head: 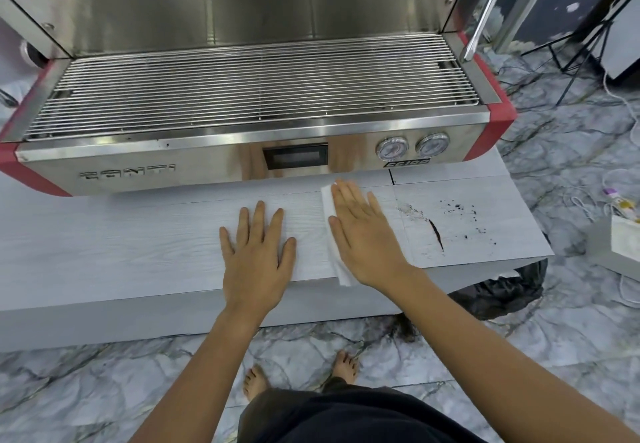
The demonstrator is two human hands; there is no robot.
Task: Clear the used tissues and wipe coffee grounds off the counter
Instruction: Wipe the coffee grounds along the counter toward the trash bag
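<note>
A pale wood-grain counter (121, 234) runs in front of me. My left hand (258, 252) lies flat on it, fingers straight and spread, holding nothing. My right hand (363, 234) presses flat on a white tissue (327, 207) that shows along the hand's left side and below the palm. Dark coffee grounds (460, 214) are scattered on the counter to the right of that hand, with a thin brown streak (437, 234) among them.
A steel espresso machine (242, 151) with red corners and a wire drip grate stands at the back of the counter. A black bag (502, 295) sits on the marble floor under the counter's right end. A white box (623, 245) and cables lie further right.
</note>
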